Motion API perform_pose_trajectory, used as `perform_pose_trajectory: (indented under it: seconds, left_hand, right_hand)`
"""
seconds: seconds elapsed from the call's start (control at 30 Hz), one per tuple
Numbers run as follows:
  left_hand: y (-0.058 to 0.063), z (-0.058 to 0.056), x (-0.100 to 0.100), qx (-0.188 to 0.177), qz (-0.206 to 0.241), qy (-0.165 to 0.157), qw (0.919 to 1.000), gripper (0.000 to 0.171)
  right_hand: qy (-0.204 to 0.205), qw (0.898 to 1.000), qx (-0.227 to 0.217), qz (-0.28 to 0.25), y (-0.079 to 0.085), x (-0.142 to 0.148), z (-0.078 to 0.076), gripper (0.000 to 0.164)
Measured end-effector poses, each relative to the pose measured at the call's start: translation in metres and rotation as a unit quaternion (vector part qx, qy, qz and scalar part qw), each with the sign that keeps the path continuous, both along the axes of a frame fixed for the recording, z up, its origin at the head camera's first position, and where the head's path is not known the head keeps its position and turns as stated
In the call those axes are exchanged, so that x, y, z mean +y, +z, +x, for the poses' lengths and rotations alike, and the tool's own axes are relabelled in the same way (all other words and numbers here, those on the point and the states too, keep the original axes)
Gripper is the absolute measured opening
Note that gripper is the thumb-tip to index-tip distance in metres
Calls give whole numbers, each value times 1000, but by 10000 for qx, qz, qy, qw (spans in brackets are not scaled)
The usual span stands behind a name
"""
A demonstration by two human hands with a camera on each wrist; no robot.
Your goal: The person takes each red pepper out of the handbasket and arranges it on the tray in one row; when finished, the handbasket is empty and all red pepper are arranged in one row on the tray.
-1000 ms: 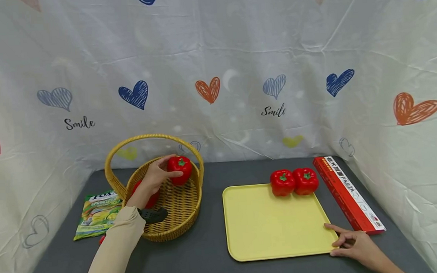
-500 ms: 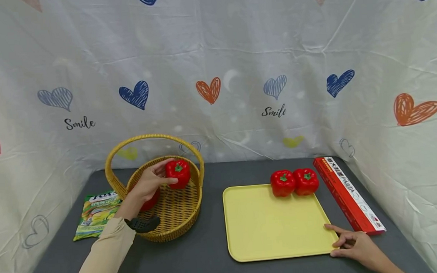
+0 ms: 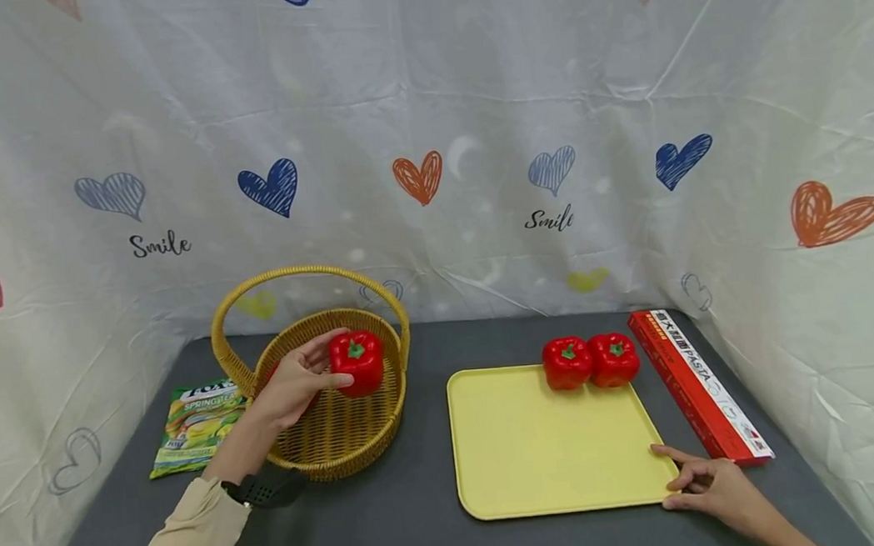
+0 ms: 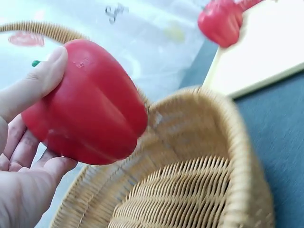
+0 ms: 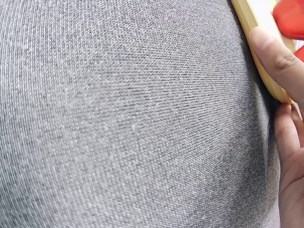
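Note:
My left hand holds a red bell pepper with a green stem, thumb on one side and fingers on the other. In the left wrist view this bell pepper is up above the wicker basket. A second red pepper inside the basket is mostly hidden behind the hand in the head view. My right hand pinches the near right corner of the yellow tray. In the right wrist view the thumb lies on the tray's rim. Two red bell peppers sit side by side at the tray's far right corner.
The basket's tall handle arches over its opening. A green snack bag lies left of the basket. To the right of the tray is a long red pasta box. A curtain with printed hearts closes off the back.
My left hand has drawn the bell pepper toward me and slightly left, from the basket's far side to over its middle. The right hand keeps its place at the tray corner.

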State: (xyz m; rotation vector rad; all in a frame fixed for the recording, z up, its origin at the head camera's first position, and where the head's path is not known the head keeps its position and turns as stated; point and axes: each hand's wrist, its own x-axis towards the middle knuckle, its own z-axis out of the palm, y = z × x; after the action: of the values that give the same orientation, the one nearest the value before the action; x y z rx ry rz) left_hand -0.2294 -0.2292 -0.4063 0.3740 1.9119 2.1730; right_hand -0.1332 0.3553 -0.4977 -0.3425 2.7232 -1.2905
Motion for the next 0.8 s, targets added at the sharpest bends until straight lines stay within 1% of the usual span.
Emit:
perform_pose_trajectory:
  seconds: [0.1, 0.2, 0.37, 0.5, 0.57, 0.7, 0.8]
  left_hand:
    - [3, 9, 7, -12, 206, -142, 9997, 70]
    - [7, 18, 20, -15, 357, -262, 9990, 67]
    - [8, 23, 50, 44, 442, -411, 9982, 69]
    - [6, 23, 79, 94, 549, -533, 9970, 70]
    - [5, 21, 93, 91, 574, -585, 9966, 69]
    - [-1, 14, 120, 79, 447, -714, 9964, 67]
    - [-8, 6, 140, 128, 227, -749, 9969, 67]
  right_hand:
    - [-24, 10000, -11, 94, 1, 0, -1, 15]
    - [-61, 9998, -80, 185, 2, -1, -1, 16]
    - [12, 9999, -4, 106, 0, 1, -1, 14]
    - [57, 9999, 10, 88, -1, 1, -1, 13]
    - [31, 9999, -1, 121, -1, 1, -1, 13]
    - [-5, 10000, -7, 95, -1, 2, -2, 13]
    - [19, 10000, 28, -11, -2, 3, -1, 14]
